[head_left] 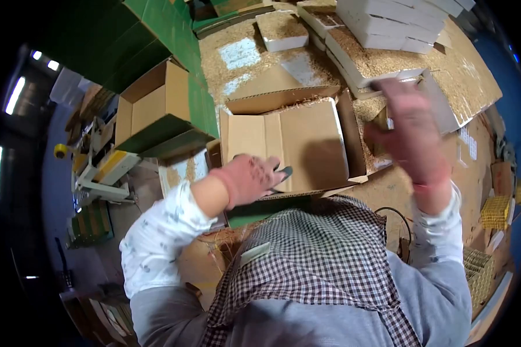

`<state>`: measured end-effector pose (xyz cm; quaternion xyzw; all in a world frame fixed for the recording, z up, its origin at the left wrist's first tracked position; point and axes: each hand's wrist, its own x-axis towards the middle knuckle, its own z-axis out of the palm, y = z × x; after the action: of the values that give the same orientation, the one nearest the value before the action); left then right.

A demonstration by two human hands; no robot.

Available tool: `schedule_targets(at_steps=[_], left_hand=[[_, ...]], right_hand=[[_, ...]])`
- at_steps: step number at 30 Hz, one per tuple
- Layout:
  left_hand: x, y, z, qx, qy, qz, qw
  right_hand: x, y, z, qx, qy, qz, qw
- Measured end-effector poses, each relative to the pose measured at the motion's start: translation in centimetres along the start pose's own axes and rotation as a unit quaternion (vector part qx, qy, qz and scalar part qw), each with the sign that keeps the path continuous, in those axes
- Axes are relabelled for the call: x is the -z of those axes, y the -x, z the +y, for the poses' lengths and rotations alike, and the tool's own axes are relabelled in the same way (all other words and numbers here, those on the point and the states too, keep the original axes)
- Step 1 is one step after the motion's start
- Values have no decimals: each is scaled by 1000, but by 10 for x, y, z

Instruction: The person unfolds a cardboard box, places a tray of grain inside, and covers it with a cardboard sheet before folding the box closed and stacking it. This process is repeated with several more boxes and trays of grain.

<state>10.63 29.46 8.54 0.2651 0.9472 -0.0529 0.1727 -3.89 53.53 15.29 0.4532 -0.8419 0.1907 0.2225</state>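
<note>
An opened cardboard box (353, 139) stands in front of me. Inside it lies a flat brown cardboard sheet (309, 136) with a crease, over a white edge and some shavings. My left hand (253, 178), in a pink glove with dark fingertips, rests on the sheet's near left part with its fingers spread. To the right of the box, my right hand (410, 127) is raised in a similar glove. It is blurred by motion, but thumb and fingers look apart, with nothing visible between them. Behind it is a white foam tray (353, 55) filled with shavings.
White foam trays (388, 26) are stacked at the back right, and a smaller tray (281, 30) sits further left. Shavings cover much of the table. An open green box (150, 107) stands on the left beside a metal-framed stand (107, 176). Yellow baskets (496, 213) are at the right.
</note>
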Motion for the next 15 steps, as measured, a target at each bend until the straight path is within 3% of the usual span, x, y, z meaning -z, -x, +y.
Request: schedule_targets(at_steps=[1, 2, 3, 4, 6, 9, 10, 11, 12, 13, 14, 15], left_hand=[[9, -10, -11, 13, 78, -64, 995], [5, -12, -33, 6, 178, -62, 982], [-2, -11, -51, -3, 281, -60, 958], [2, -14, -55, 0, 287, -62, 956], [11, -21, -58, 150, 6, -220, 964], [-16, -26, -37, 154, -82, -160, 972], [-24, -13, -39, 158, 9, -17, 987], [-20, 8, -44, 163, 12, -16, 986], [-13, 34, -49, 201, 145, 163, 955], [-12, 60, -52, 232, 268, 334, 873], [-24, 81, -53, 323, 166, 288, 886], [-51, 75, -56, 338, 169, 286, 881]], right_hand=[[-24, -3, -7, 100, -84, -19, 991], [-45, -9, -16, 110, 43, -289, 950], [-75, -14, -21, 148, 114, -459, 868], [-105, -17, -21, 152, 125, -505, 841], [-143, -30, -23, 111, 161, -652, 733], [-149, -28, -15, 120, 95, -640, 753], [-142, -20, -4, 113, 50, -594, 795], [-114, -21, 4, 155, -6, -469, 870], [-90, -20, 26, 205, -142, -243, 937], [-73, -10, 45, 116, -119, -98, 981], [-32, -13, 37, 55, 59, -206, 975], [-32, -23, 26, -95, 170, -522, 830]])
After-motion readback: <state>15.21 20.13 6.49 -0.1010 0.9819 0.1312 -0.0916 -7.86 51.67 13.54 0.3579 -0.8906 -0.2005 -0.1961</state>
